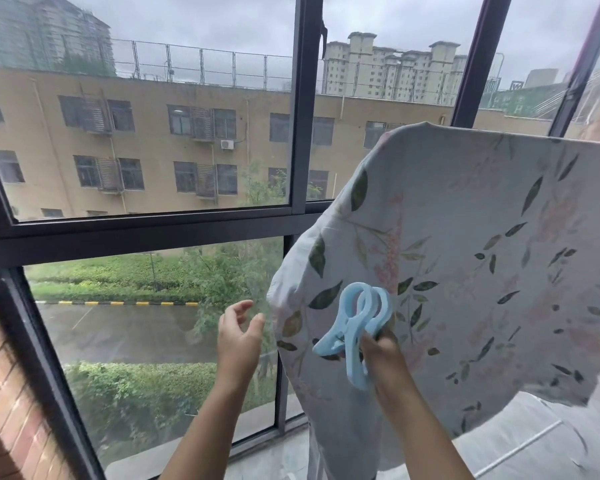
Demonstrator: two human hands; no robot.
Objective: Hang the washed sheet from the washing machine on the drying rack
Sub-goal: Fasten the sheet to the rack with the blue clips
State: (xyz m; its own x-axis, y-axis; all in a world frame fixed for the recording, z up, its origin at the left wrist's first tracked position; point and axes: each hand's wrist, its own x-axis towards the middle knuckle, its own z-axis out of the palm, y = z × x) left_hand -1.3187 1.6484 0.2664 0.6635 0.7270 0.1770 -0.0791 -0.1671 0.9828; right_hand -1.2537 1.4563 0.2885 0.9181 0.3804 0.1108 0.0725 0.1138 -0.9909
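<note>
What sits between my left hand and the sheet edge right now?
Nothing: in the head view the gap between the left hand and the sheet is bare air, with only the window behind it.

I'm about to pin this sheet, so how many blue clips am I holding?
2 blue clips, it seems, overlapping in your right hand against the sheet; your hand may hide more.

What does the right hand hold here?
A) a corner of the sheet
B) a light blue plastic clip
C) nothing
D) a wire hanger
B: the right hand grips the light blue plastic clip in front of the hung floral sheet, while the left hand is open and empty.
</note>
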